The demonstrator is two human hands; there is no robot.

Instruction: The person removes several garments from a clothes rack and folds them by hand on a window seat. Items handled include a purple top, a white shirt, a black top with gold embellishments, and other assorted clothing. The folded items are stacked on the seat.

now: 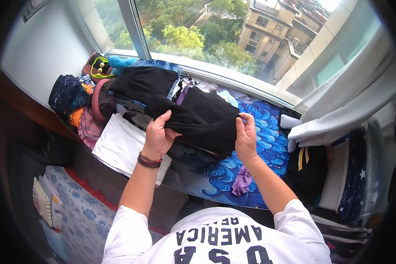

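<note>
A black garment (201, 115) is stretched between my two hands above a blue patterned mat (267, 132). My left hand (160, 135) grips its near left side, thumb on top. At the right edge of the cloth, my right hand (246, 135) pinches it between thumb and fingers. Just left of the garment lies a folded white cloth (118, 145). Behind it, folded black clothing (145, 81) rests on blue denim (161, 65). A crumpled purple cloth (242, 181) lies on the mat near my right forearm. The garment's folds hide its exact kind.
A window (191, 36) runs along the far side. Grey curtains (346, 102) hang at the right. On the left are a dark patterned fabric bundle (66, 92), a pink-rimmed item (100, 102) and a blue stuffed item (120, 62). Floral fabric (82, 204) lies lower left.
</note>
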